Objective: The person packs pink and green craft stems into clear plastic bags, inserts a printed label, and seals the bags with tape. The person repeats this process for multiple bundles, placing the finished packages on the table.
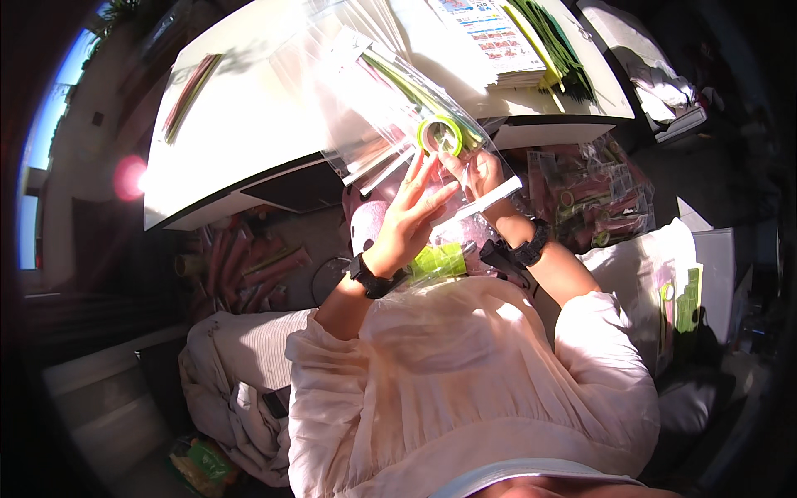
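A clear plastic bag (398,93) holding long green and pinkish stems and papers lies over the table's near edge. A roll of tape with a lime-green rim (439,136) rests at its lower end; whether it is inside the plastic cannot be told. My left hand (414,202) is just below the roll, its fingers spread, fingertips near the roll's lower edge. With bent fingers my right hand (482,173) grips the bag's plastic beside the roll, thumb close to the rim. A white strip (479,202) runs along the bag's near edge. Both wrists wear black straps.
On the white table (261,93) lie a small bundle of stems (192,96), printed sheets (498,37) and green stems (554,50). Filled bags (591,193) are piled below the table at right, more pink packets (243,261) at left. Lime-green sheet material (439,260) lies on my lap.
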`<state>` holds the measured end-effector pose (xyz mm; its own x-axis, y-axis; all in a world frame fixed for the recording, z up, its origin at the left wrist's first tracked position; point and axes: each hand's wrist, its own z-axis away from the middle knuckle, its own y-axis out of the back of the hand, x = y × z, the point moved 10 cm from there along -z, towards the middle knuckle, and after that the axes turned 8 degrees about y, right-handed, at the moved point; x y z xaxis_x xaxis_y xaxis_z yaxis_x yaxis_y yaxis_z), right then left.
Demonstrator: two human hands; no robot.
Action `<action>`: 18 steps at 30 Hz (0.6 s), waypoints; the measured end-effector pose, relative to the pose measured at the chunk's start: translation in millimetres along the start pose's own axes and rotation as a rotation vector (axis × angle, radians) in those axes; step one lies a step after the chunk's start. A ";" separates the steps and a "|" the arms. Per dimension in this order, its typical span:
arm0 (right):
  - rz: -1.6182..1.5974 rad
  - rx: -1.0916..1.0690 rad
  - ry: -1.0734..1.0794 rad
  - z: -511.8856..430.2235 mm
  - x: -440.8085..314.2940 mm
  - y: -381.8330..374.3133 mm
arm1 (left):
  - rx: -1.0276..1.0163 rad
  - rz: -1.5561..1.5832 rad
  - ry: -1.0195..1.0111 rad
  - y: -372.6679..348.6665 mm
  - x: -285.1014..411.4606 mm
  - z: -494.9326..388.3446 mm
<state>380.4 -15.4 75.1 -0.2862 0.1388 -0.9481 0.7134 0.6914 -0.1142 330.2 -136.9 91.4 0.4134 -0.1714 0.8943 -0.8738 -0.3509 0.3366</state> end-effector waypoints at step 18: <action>1.173 -0.512 0.915 30.3 -31.6 -102.5 | 0.192 1.182 0.691 17.5 -121.8 38.5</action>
<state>335.8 -112.1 107.8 -0.1607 0.9835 0.0834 0.5781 0.0253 0.8156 274.5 -157.6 -23.0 -0.8006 0.0142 0.5991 -0.5408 -0.4477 -0.7121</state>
